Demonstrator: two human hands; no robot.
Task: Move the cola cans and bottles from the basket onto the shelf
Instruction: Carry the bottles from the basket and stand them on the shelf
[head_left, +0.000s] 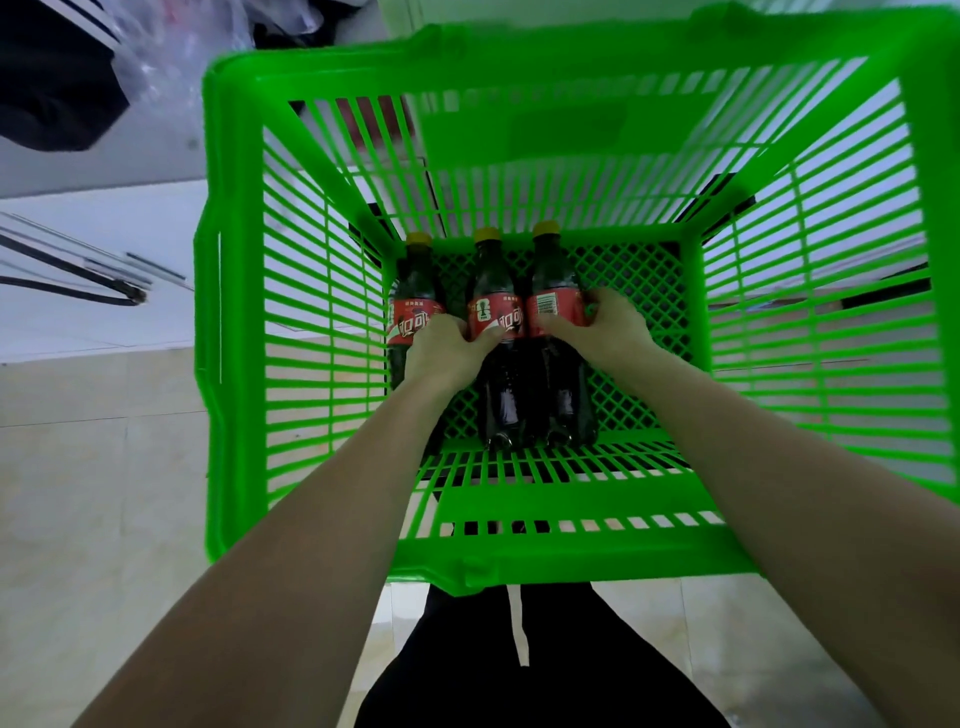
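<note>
Three dark cola bottles with red labels and yellow caps are lying side by side on the green basket (234, 312) floor. The left hand (441, 348) is closing around the middle bottle (493, 312), the right hand (602, 327) around the right bottle (550, 306); the left bottle (410, 306) is lying just beside them.

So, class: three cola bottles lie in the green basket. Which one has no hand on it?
The leftmost bottle. The left hand grips the middle bottle, the right hand the rightmost bottle.

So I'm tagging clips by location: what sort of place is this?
Probably a small shop or stockroom, though no shelf shows. A green shopping basket holds three cola bottles, and it stands on a pale tiled floor.
</note>
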